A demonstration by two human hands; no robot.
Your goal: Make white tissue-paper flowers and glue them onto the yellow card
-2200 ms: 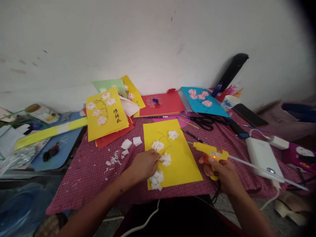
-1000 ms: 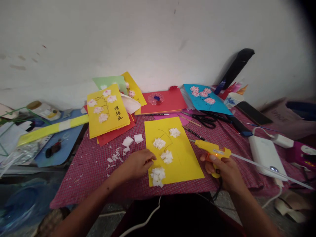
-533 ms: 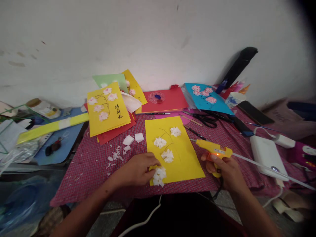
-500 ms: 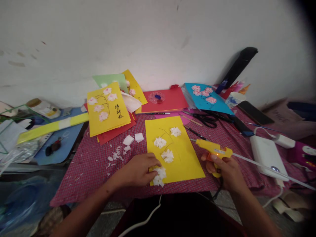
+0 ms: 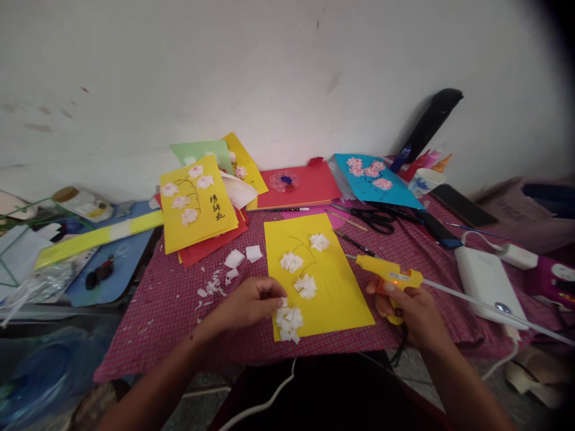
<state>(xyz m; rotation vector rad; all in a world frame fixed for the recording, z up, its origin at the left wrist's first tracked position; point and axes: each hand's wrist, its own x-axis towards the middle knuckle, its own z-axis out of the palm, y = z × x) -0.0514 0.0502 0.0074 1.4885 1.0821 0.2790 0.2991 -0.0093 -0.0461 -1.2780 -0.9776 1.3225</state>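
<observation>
A yellow sheet of paper (image 5: 344, 287) lies before me with thin drawn stems and several white paper flowers. At its lower left corner sits one white paper flower (image 5: 290, 324). Just above that flower, my left hand (image 5: 256, 302) pinches a small white paper piece (image 5: 282, 302) between thumb and fingertips. My right hand (image 5: 399, 302) grips a yellow hot glue gun (image 5: 386, 269) by its handle, off the sheet's right side. A glue stick (image 5: 471, 296) sticks out of the gun's back, and the nozzle points left toward the sheet.
White paper squares (image 5: 234, 258) and scraps (image 5: 211, 284) lie left of the sheet. Finished flower cards (image 5: 197, 221) are stacked behind them. Scissors (image 5: 377, 220), a blue card (image 5: 359, 191), a paper cup (image 5: 426, 181) and a white power bank (image 5: 489, 287) occupy the back and right.
My left hand has drawn back slightly left and up from the lower flower, and a small paper piece now shows in its fingertips. The right hand with the glue gun has barely moved.
</observation>
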